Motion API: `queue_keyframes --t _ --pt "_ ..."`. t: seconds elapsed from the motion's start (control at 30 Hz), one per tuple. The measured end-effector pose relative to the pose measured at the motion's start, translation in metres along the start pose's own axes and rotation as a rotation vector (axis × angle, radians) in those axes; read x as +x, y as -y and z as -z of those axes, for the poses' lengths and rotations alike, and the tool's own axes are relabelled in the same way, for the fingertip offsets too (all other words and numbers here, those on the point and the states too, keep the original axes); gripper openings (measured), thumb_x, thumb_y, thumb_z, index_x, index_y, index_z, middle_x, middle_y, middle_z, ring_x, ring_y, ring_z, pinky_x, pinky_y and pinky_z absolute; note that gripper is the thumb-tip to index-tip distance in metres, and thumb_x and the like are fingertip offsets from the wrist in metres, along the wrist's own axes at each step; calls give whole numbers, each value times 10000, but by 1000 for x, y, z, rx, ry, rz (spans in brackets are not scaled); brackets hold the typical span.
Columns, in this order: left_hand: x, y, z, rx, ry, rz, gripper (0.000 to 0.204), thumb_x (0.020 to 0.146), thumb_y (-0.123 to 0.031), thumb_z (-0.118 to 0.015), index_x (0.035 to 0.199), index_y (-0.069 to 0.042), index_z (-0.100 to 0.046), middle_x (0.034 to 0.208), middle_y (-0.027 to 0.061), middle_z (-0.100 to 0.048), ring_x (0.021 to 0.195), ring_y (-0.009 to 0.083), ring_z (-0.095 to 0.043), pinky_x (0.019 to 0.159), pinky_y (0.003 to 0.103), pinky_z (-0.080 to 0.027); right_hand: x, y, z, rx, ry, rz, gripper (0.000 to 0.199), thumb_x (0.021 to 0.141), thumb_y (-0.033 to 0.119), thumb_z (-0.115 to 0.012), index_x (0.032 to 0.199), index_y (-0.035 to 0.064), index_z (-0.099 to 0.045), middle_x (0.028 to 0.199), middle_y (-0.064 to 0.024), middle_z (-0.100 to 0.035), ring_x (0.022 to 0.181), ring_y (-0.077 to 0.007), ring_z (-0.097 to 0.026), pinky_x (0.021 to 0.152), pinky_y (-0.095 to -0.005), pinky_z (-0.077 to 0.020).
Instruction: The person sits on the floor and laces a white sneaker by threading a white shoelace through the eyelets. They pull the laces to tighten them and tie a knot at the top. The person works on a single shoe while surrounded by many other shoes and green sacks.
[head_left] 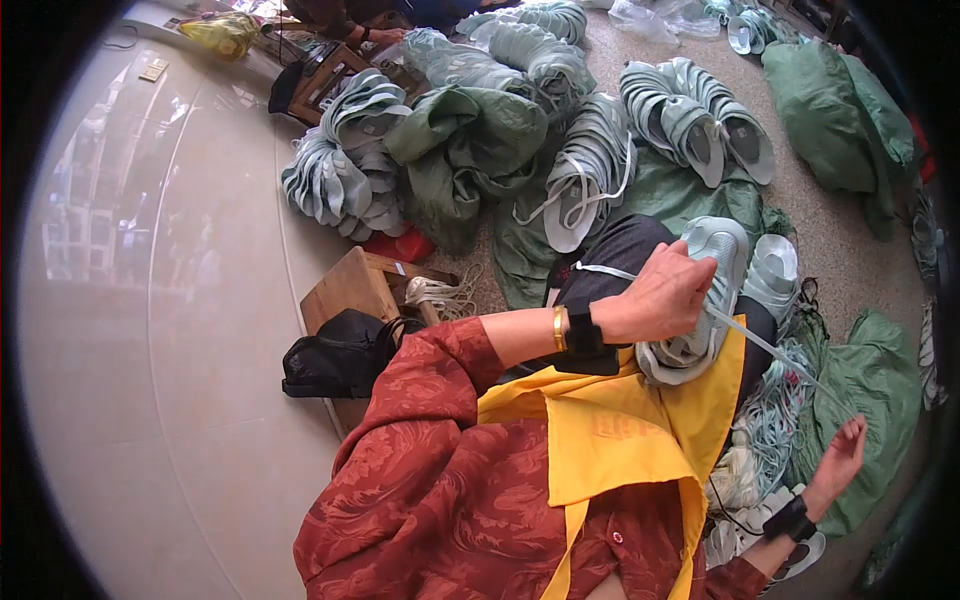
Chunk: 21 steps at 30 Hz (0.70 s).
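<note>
A pale grey-green shoe upper [718,250] lies across my lap on the yellow apron [605,455]. My left hand [662,292] is closed over its left side, and a short end of white shoelace [607,270] sticks out from the fist. From the upper, a pale lace [765,347] runs taut down to the right. My right hand [843,458], stretched far out to that side, pinches the lace's end. The left hand hides part of the upper's middle, including some of the lacing.
Stacked shoe uppers [590,165] and green sacks [470,130] cover the floor ahead. Bundled laces [783,415] hang by my right thigh, near another green sack [865,400]. At left, a black bag [335,355] sits by a wooden stool [350,290]. Another person's hand [384,36] shows at the top.
</note>
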<state>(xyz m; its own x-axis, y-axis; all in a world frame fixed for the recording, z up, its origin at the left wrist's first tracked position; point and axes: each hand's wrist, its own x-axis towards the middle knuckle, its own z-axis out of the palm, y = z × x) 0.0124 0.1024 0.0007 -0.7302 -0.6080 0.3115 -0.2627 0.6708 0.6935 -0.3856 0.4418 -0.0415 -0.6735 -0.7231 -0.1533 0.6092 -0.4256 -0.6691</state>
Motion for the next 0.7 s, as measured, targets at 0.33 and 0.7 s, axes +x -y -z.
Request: queue_keyframes --t 0.33,0.7 --pt "-1 -13 -9 244 -157 -153 305 685 12 -648 973 -78 -606 879 107 -572 900 326 -522 766 429 -410 1 37 77 26 -75 61 274 1081 69 -517 1254 -139 -476 1002 -91 -508 854 -177 -479 783 -314 -459" --pt "-27 4 24 -97 9 14 138 904 7 -646 985 12 -534 882 149 -535 781 326 -583 705 362 -481 4 -77 -70 -1027 -227 141 235 1005 70 -650 1228 -2 -663 1214 -100 -703 864 -92 -665 779 -240 -563"
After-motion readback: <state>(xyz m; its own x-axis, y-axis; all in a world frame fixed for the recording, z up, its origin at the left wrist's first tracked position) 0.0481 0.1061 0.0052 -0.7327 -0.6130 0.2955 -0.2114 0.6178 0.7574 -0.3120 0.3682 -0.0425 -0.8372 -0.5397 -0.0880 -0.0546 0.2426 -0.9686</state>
